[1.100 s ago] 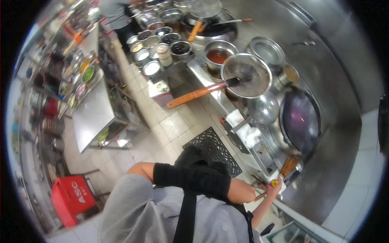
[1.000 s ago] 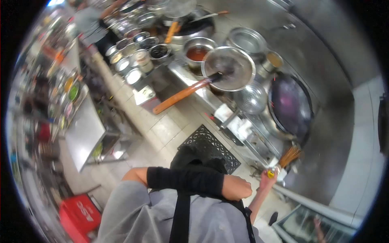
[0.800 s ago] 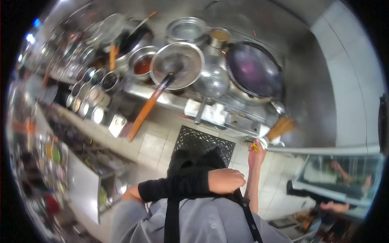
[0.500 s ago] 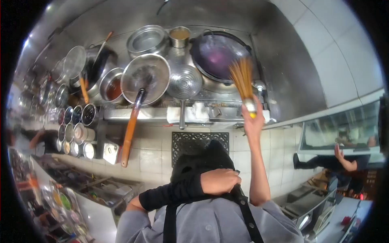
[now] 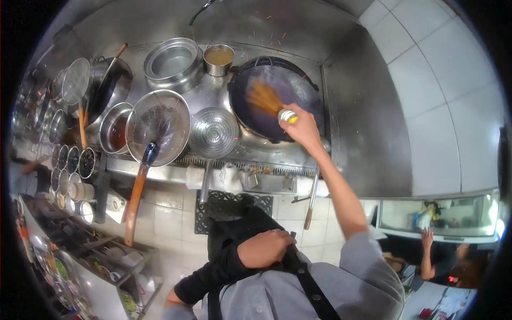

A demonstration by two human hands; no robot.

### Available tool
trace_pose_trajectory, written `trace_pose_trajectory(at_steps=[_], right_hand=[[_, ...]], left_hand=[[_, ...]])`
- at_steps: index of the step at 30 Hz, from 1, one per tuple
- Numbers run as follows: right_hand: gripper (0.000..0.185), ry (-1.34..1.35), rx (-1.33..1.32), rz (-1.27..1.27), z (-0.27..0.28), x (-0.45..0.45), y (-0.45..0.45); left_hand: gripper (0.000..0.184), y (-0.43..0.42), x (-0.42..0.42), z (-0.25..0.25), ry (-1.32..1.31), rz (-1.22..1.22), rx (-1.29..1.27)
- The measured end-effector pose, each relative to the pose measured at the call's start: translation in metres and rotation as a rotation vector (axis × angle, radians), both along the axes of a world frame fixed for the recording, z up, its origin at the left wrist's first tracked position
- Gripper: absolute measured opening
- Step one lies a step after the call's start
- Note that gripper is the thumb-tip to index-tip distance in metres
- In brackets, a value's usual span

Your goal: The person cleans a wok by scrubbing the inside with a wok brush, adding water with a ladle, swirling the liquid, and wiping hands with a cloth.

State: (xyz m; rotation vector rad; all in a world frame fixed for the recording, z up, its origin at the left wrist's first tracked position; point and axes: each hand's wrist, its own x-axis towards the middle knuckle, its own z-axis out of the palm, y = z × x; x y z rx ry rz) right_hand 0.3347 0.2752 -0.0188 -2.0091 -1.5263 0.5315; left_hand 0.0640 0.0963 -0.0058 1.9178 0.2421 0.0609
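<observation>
My right hand (image 5: pixel 302 129) is closed around the pale banded end of a bamboo wok brush (image 5: pixel 265 100). The brush's bristles, blurred by motion, are over the inside of the dark wok (image 5: pixel 298 88) on the stove. In front of my body, my left hand (image 5: pixel 265 248) is closed on the black apron strap (image 5: pixel 290 256) at my chest. A black sleeve covers that forearm.
Left of the wok lie a perforated skimmer (image 5: pixel 214 132) and a wooden-handled strainer (image 5: pixel 159 125). Behind them stand a large pot (image 5: pixel 172 63) and a small metal pot (image 5: pixel 218 60). A long-handled utensil (image 5: pixel 312 197) hangs over the stove's front edge. Another person (image 5: pixel 434 261) is at the right.
My right hand has carried the brush forward and left, from the wok's front right edge to over its inside. The view has shifted right. Small orange specks now show behind the wok.
</observation>
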Motion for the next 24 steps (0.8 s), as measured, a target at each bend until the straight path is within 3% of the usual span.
trace_pose_trajectory(at_steps=[1,3,4,5,6,7,9,12,14,15,18,19,21,22,24], right_hand=[[0.045,0.002,-0.027,0.09,-0.027,0.028,0.024],[0.044,0.072,-0.461,0.088,-0.063,0.092,0.06],[0.04,-0.114,-0.367,0.164,-0.077,0.143,0.078],[0.039,-0.545,-0.255,0.111,-0.076,0.175,0.098],[0.039,-0.72,-0.14,-0.06,-0.074,0.19,0.108],[0.039,-0.727,0.016,-0.249,-0.093,0.187,0.107],[0.042,-0.544,-0.068,-0.32,-0.11,0.163,0.118],[0.042,-0.329,-0.148,0.311,-0.106,0.135,0.1],[0.039,-0.229,-0.275,0.286,-0.066,0.161,0.099],[0.051,-0.556,-0.216,0.151,-0.081,0.193,0.103],[0.064,-0.726,0.125,-0.353,-0.101,0.174,0.095],[0.052,-0.508,0.003,-0.273,-0.118,0.175,0.102],[0.036,-0.507,-0.284,0.035,-0.12,0.148,0.106],[0.044,-0.086,-0.235,0.245,-0.111,0.143,0.095],[0.05,-0.041,-0.26,0.439,-0.107,0.163,0.083]], left_hand=[[0.048,0.004,0.007,-0.004,0.002,0.039,-0.003],[0.05,0.013,0.019,-0.005,-0.004,0.115,-0.032],[0.051,0.018,0.02,0.001,-0.007,0.151,-0.055],[0.051,0.023,0.023,0.004,-0.016,0.191,-0.079],[0.052,0.027,0.023,0.005,-0.008,0.22,-0.074],[0.052,0.028,0.024,0.006,-0.001,0.247,-0.075],[0.053,0.03,0.036,0.006,-0.018,0.283,-0.073],[0.053,0.043,0.045,0.011,-0.041,0.271,-0.058],[0.054,0.044,0.046,0.019,-0.042,0.284,-0.071],[0.055,0.039,0.044,0.018,-0.074,0.314,-0.048],[0.056,0.039,0.046,0.013,-0.135,0.367,0.001],[0.055,0.038,0.049,0.014,-0.112,0.331,-0.034],[0.055,0.039,0.054,0.017,-0.062,0.234,-0.086],[0.055,0.041,0.054,0.018,-0.081,0.223,-0.072],[0.056,0.04,0.053,0.018,-0.12,0.214,-0.058]])
